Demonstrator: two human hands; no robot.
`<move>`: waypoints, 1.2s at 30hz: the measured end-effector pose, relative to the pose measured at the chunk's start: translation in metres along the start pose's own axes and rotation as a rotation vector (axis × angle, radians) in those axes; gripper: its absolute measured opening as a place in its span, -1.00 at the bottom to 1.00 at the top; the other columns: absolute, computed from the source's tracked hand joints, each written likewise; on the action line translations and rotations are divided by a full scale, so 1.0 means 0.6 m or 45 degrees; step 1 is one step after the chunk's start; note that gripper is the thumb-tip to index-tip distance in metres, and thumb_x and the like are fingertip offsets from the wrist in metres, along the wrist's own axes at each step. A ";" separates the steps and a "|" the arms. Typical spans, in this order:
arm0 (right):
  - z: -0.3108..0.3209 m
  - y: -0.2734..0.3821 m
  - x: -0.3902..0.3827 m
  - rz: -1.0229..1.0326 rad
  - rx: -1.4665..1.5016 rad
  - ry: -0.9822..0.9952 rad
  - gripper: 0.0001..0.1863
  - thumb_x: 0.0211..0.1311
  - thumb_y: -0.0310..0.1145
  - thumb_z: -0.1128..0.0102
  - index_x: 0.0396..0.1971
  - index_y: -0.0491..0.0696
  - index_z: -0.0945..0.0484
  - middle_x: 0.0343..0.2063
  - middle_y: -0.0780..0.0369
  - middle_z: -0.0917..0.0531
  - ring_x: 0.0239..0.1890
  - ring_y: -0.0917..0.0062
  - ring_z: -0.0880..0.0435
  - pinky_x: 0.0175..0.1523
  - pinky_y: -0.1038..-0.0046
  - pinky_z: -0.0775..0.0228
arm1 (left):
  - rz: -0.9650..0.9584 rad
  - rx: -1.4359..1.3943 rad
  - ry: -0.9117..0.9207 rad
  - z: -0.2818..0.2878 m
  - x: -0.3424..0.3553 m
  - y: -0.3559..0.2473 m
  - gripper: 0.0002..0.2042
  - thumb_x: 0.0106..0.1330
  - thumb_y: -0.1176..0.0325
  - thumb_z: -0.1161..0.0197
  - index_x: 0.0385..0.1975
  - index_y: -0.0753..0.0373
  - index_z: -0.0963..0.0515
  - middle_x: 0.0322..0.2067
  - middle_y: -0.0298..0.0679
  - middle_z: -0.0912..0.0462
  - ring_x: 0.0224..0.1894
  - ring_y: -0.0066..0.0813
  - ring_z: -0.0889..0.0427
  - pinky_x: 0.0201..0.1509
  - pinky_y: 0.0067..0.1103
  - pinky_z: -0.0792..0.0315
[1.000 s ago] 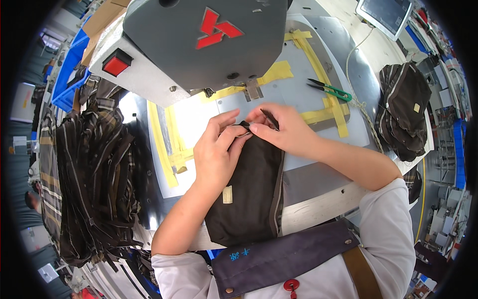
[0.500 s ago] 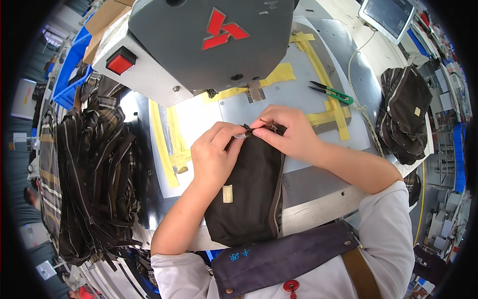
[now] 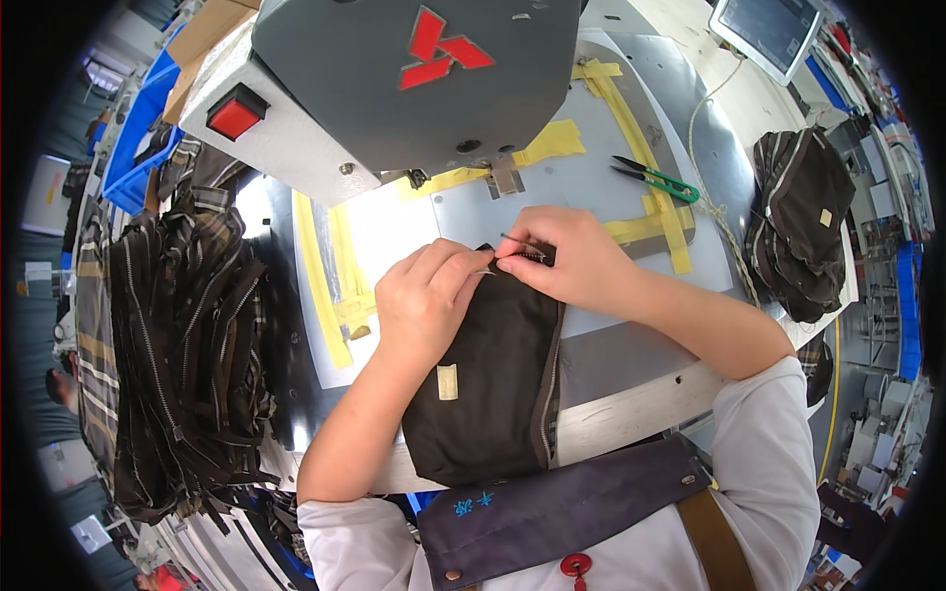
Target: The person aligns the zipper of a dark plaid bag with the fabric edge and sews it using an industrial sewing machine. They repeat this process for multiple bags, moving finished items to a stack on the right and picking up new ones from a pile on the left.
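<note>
A dark brown fabric pouch (image 3: 493, 374) lies in front of me, hanging a little over the table's near edge, with a zipper (image 3: 549, 404) down its right side and a small pale label (image 3: 448, 382) at the left. At its far end my left hand (image 3: 424, 294) pinches the left corner between thumb and fingers. My right hand (image 3: 574, 258) is closed on the same end, close beside the left fingertips, pinching the zipper end. A thin dark strip sticks out above the right thumb; my fingers hide most of this spot.
Beyond my hands stands a grey and white sewing machine (image 3: 414, 89). Green-handled thread snips (image 3: 658, 180) lie at the right on the taped plate. Piles of dark zippered pieces (image 3: 177, 355) at left and stacked pouches (image 3: 803, 227) at right flank the table. A screen (image 3: 769, 32) stands far right.
The right fingers have shifted slightly on the pouch's far end, and the thin strip now shows above the thumb. The left fingers have closed in over the corner. The pouch has hardly moved.
</note>
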State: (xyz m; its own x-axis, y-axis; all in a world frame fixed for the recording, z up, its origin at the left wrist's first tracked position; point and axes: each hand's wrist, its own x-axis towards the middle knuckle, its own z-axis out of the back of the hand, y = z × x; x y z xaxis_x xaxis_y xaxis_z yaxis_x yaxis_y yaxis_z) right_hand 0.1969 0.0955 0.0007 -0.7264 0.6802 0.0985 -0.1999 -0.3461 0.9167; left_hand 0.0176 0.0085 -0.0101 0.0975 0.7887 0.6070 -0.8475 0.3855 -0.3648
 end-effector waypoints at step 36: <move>-0.002 -0.013 0.006 0.148 -0.021 -0.167 -0.89 0.18 -0.44 -0.22 -0.32 -0.14 -0.60 -0.45 0.17 -0.55 -0.37 0.41 -0.57 -0.23 0.44 -0.41 | 0.671 -0.563 0.165 0.008 0.001 0.008 -0.85 0.13 0.48 -0.40 -0.37 0.32 -0.56 -0.41 -0.22 -0.67 -0.36 -0.41 -0.64 -0.21 -0.59 -0.48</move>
State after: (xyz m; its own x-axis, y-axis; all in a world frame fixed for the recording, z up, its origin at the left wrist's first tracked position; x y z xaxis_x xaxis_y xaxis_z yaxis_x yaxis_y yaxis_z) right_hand 0.1952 0.0996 -0.0064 -0.6534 0.7132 0.2539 -0.1310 -0.4368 0.8900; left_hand 0.0112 0.0082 -0.0080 -0.1835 0.9643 0.1908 -0.5096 0.0727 -0.8574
